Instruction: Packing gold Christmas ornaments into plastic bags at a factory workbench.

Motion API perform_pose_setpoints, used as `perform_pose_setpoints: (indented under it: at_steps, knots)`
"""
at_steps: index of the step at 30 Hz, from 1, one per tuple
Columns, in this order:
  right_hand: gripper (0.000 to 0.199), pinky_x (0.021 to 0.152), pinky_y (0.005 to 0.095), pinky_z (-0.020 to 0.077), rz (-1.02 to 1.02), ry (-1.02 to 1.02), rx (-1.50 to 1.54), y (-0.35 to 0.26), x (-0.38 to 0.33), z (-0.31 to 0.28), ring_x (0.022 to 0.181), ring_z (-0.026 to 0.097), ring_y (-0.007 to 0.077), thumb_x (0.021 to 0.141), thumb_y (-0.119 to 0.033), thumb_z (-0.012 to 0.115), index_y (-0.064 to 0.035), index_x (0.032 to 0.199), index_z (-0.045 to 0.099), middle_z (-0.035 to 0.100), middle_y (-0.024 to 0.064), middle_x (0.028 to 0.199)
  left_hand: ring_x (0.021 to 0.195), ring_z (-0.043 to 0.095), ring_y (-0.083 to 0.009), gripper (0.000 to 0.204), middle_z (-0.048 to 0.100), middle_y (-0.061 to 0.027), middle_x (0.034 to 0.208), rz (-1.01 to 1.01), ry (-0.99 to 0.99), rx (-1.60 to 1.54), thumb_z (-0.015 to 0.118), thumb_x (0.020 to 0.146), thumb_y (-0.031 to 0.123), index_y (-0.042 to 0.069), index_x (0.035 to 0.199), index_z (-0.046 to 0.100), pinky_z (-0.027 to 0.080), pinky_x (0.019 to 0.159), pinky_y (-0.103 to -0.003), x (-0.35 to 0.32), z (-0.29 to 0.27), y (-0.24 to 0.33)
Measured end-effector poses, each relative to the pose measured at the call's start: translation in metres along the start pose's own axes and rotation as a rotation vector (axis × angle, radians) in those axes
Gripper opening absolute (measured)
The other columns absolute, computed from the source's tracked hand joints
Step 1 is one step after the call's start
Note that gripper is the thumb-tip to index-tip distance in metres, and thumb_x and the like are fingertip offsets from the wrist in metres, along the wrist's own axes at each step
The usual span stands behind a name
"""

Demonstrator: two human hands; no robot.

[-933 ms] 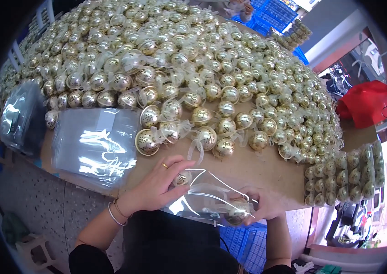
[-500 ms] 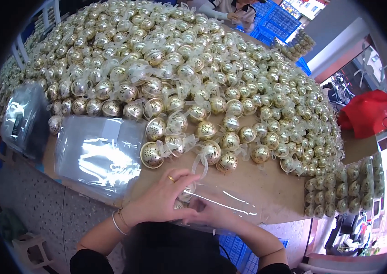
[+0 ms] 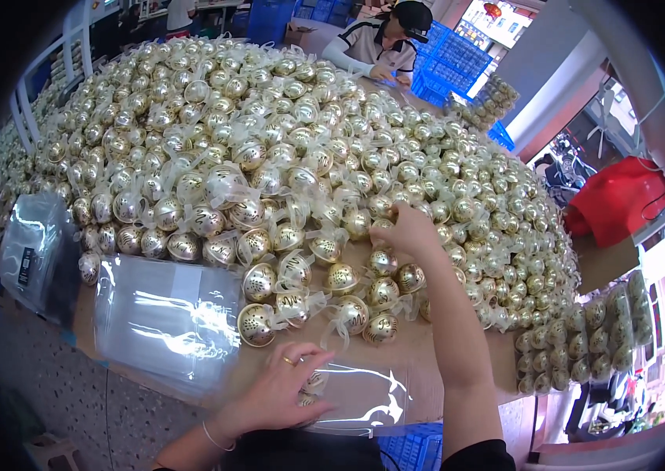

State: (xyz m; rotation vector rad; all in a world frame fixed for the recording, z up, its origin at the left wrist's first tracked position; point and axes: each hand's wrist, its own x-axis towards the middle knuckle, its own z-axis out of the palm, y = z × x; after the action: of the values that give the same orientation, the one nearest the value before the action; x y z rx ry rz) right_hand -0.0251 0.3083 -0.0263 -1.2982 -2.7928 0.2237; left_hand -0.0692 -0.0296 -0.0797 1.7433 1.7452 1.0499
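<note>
The left hand (image 3: 281, 388) grasps bells (image 3: 314, 383) in a clear bag (image 3: 360, 394) stretching lengthwise rightward; farther out, the right hand (image 3: 409, 232) meets a gold bell (image 3: 382, 225), grip unclear.

Table (image 3: 415, 345): bears a broad heap of ball ornaments (image 3: 293, 149) across its middle and back. Front left: stack of bags (image 3: 164, 314), flat, before the heap; second bag bundle (image 3: 34, 259) to its left. Front centre, at the near edge: single bag (image 3: 360, 392), ornaments inside its left end, between thumb and fingers of the left hand (image 3: 293, 385). Right hand (image 3: 405, 231): at the heap's front, beyond the single bag. Right end: packed rows of ornaments (image 3: 576, 341). Behind the heap: seated co-worker (image 3: 376, 47); crates (image 3: 450, 63) to the right of that person.
</note>
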Motion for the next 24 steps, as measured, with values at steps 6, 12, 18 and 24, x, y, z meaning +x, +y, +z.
perform_pose_setpoints:
  at_steps: [6, 12, 18, 24]
  knots:
    - [0.072, 0.084, 0.0384, 0.0512, -0.15, -0.186, 0.002, -0.017, -0.002, 0.006, 0.1, 0.063, 0.0302, 0.064, -0.043, 0.078, -0.0039, 0.119, 0.053, 0.065, 0.018, 0.106, 0.117, 0.038, -0.0328, 0.073, 0.044, -0.0149, 0.124, -0.032, -0.003, 0.028, 0.073, 0.075, 0.045, 0.007, 0.132, 0.047, 0.031, 0.103, -0.042, -0.003, -0.003, 0.006]
    - [0.049, 0.056, 0.0219, 0.051, 0.145, -0.419, 0.889, 0.011, 0.003, -0.029, 0.071, 0.063, 0.0144, 0.085, -0.045, 0.064, -0.0084, 0.116, 0.056, 0.065, 0.0089, 0.098, 0.118, 0.039, -0.0338, 0.073, 0.045, -0.0151, 0.123, -0.026, 0.019, 0.031, 0.073, 0.074, 0.045, 0.007, 0.131, 0.048, 0.031, 0.103, -0.042, -0.002, 0.0, 0.005]
    - [0.047, 0.065, 0.0269, 0.0483, -0.054, -0.438, 1.175, -0.015, -0.09, -0.072, 0.075, 0.059, 0.0142, 0.087, -0.042, 0.063, -0.0061, 0.116, 0.056, 0.063, 0.0072, 0.094, 0.123, 0.037, -0.0348, 0.102, 0.037, -0.0191, 0.133, -0.024, 0.375, 0.295, 0.078, 0.068, 0.051, -0.001, 0.142, 0.028, 0.032, 0.104, -0.045, 0.005, 0.006, 0.028]
    - [0.051, 0.077, 0.0356, 0.049, -0.66, -0.655, 0.794, -0.07, -0.175, -0.059, 0.088, 0.06, 0.025, 0.09, -0.041, 0.06, -0.0012, 0.121, 0.056, 0.06, 0.0183, 0.111, 0.113, 0.049, -0.0338, 0.094, 0.045, -0.0212, 0.126, 0.239, 0.585, 0.05, 0.087, 0.062, 0.026, 0.005, 0.134, 0.03, 0.046, 0.091, -0.042, 0.002, -0.002, 0.016]
